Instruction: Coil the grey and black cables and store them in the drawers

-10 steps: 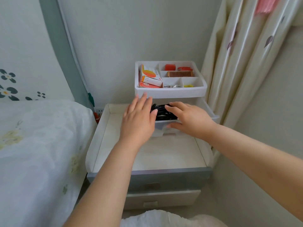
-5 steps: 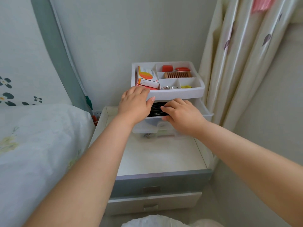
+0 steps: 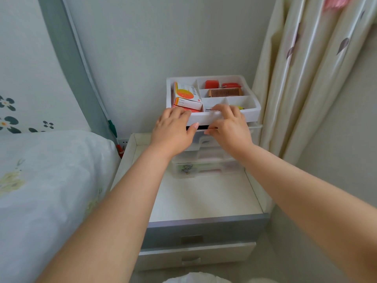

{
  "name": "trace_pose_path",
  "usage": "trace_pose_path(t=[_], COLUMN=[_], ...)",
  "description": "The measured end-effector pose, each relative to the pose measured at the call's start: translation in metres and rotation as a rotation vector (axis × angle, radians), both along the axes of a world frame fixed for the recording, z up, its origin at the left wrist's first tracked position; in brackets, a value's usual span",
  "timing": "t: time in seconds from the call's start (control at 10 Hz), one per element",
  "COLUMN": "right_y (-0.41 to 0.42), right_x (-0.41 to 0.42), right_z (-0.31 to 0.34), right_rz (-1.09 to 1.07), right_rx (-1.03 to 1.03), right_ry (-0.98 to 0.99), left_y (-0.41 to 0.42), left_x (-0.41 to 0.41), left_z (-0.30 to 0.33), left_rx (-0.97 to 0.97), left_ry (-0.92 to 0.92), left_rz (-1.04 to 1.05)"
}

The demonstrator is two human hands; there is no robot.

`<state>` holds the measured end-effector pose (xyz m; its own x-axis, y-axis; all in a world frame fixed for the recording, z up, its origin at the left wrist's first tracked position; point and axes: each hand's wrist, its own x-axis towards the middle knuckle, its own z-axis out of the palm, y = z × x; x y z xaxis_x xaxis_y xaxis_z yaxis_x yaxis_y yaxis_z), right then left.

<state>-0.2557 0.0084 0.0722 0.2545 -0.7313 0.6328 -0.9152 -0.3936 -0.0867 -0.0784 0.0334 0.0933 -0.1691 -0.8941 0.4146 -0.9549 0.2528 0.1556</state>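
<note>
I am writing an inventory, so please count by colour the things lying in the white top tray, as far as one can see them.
Red things: 2
Orange-and-white boxes: 1, with a red edge under it that may be another
Brown combs: 1
Yellow things: 1, partly hidden by the right hand
Total: 5 clearly seen

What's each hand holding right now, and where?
Nothing is gripped. Left hand and right hand rest with fingers on the organizer tray's front rim, above the top drawer.
</note>
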Motion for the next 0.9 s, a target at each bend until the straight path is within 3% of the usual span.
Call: trace_pose_path(t=[0.1,0.3,0.6,0.7,0.8,0.9], right_y=[-0.012,-0.023,-0.018,-0.011,0.020,0.084], right_x=[0.003,0.003,0.004,0.001,0.001,-0.009], right_z=[0.005,0.004,0.001,0.006,0.031,0.076], right_rz=[-0.098,-0.160,-0.134,-0.091,-0.014,0.299], right_rx=[-0.039,-0.010,-0.068,0.061,0.008,-0.121], right_ry=[-0.046,0.105,0.122,0.118,-0.041,-0.528], left_y=[0.001,0.001,0.006,0.012,0.024,0.041], left_x=[0.000,0.001,0.002,0.006,0.005,0.004], left_z=[-0.001,-0.003,-0.008,-0.013,-0.021,-0.039], left_rx=[-0.004,-0.008,0.052,0.060,0.069,0.072], left_ry=[0.009,0.031,0.052,0.050,0.113,0.295], left_rz=[-0.005,-0.005,-0.017,-0.026,-0.045,-0.061])
